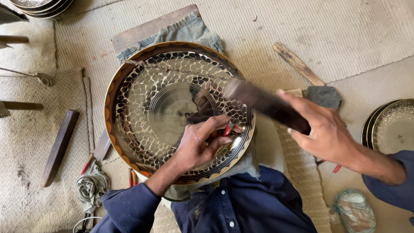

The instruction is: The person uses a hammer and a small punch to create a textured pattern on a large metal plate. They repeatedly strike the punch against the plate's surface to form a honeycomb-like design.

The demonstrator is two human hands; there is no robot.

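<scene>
Brass plate [142, 103] lies under both hands: left [199, 144] pinches red-handled chisel [227, 130], right [325, 129] grips hammer [265, 103].

I wear a dark blue shirt with long sleeves. The sleeves are pushed up on both arms, so my forearms are bare. The cuff of the left sleeve [127, 207] is folded in thick wrinkles. The right sleeve [394, 185] is bunched up too. On the front of the shirt [246, 205] I see small pale buttons and some light dust. My left hand [200, 144] and right hand [323, 127] are bare, without gloves.
</scene>
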